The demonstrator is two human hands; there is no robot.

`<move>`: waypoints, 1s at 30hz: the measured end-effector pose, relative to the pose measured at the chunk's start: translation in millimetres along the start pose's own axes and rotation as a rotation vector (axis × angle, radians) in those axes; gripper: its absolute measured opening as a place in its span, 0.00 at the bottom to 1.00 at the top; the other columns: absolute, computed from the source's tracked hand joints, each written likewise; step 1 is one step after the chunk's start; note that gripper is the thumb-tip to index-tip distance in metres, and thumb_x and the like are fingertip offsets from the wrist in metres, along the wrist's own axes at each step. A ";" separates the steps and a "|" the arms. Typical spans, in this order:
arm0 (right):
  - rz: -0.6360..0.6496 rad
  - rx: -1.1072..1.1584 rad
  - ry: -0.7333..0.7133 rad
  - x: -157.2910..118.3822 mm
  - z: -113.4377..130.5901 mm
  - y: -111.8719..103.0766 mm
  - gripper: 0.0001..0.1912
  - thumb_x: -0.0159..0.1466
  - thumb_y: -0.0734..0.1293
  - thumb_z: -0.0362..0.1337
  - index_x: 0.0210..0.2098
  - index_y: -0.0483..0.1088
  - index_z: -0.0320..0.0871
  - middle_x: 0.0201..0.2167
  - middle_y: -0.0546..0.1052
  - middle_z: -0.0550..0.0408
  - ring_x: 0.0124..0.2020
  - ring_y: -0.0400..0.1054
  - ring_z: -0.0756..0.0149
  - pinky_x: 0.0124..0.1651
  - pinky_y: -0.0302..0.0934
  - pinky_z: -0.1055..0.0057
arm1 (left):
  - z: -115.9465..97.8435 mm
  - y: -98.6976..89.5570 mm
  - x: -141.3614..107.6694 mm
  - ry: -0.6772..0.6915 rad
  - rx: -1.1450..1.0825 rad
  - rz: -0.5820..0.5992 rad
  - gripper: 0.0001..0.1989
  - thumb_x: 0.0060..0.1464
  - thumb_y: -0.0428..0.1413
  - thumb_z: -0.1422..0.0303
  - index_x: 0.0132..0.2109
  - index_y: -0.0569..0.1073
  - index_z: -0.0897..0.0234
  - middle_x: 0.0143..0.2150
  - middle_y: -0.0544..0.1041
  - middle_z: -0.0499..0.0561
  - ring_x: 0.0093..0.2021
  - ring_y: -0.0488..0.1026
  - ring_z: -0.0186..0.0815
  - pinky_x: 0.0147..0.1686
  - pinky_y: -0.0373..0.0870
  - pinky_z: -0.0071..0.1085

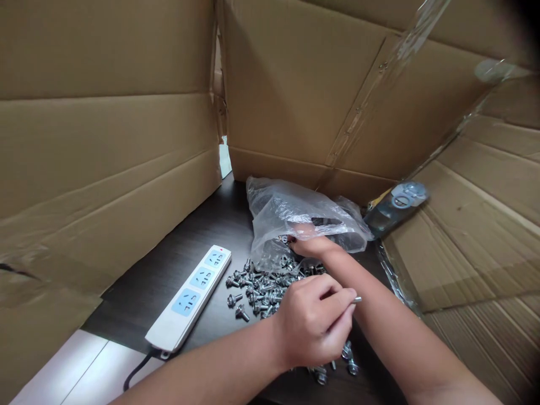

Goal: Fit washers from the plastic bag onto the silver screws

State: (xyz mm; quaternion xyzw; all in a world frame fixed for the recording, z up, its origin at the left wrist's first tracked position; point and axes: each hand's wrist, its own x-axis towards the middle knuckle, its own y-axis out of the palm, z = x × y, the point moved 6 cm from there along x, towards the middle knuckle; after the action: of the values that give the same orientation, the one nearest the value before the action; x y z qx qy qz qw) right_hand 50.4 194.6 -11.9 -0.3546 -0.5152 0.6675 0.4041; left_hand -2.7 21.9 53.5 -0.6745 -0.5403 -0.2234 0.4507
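My left hand (316,320) pinches 1 bolt (356,300) above the desk's (211,225) near edge; my right hand (310,244) reaches into the plastic bag (304,214) towards the desk's far edge, its grip hidden from me.

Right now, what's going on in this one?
A person is handling loose bolts with both hands. The left hand pinches a small metal piece, probably a bolt, above the pile. The right hand reaches into the mouth of a clear plastic bag; whether it grips anything is hard to tell. The bolts lie spread on a dark table, beside a white power strip, with cardboard panels around.
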 end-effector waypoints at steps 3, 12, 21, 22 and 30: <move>0.062 -0.087 -0.021 -0.2 7.6 3.7 0.09 0.64 0.66 0.36 0.33 0.72 0.35 0.32 0.76 0.52 0.35 0.70 0.67 0.41 0.65 0.67 | -3.3 -0.3 -1.9 0.030 0.022 -0.006 0.11 0.53 0.52 0.77 0.42 0.76 0.76 0.32 0.74 0.59 0.30 0.67 0.34 0.31 0.66 0.32; 0.106 -0.220 -0.094 -4.2 27.8 -3.1 0.06 0.64 0.66 0.32 0.36 0.73 0.35 0.35 0.76 0.50 0.38 0.71 0.66 0.43 0.66 0.66 | -5.6 0.3 -5.7 0.095 0.101 0.027 0.13 0.54 0.49 0.75 0.45 0.74 0.71 0.32 0.72 0.57 0.30 0.64 0.34 0.29 0.64 0.32; -0.007 -0.233 -0.025 -3.3 17.4 -1.3 0.09 0.66 0.63 0.35 0.36 0.73 0.35 0.36 0.76 0.49 0.39 0.71 0.64 0.45 0.66 0.64 | -6.9 -0.5 -3.7 0.105 0.144 0.048 0.11 0.54 0.50 0.76 0.43 0.74 0.70 0.31 0.73 0.56 0.29 0.63 0.34 0.29 0.62 0.32; -0.012 -0.224 -0.010 -2.8 15.8 -1.2 0.09 0.66 0.63 0.35 0.36 0.73 0.35 0.36 0.76 0.49 0.39 0.71 0.64 0.44 0.66 0.64 | -7.3 -0.6 -3.5 0.110 0.143 0.045 0.11 0.54 0.51 0.76 0.42 0.74 0.71 0.31 0.73 0.57 0.29 0.63 0.34 0.29 0.62 0.32; -0.029 -0.081 0.054 1.7 9.3 -4.5 0.11 0.65 0.65 0.39 0.38 0.73 0.35 0.39 0.76 0.47 0.42 0.71 0.63 0.46 0.66 0.63 | -6.2 0.1 -4.8 0.105 0.159 0.051 0.12 0.54 0.50 0.75 0.44 0.74 0.72 0.32 0.73 0.57 0.29 0.64 0.35 0.29 0.63 0.32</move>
State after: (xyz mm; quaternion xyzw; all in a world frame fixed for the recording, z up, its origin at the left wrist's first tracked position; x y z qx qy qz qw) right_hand 42.2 193.0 -5.6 -0.3811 -0.5357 0.6304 0.4129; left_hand -3.0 14.0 52.8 -0.6375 -0.5146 -0.2035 0.5361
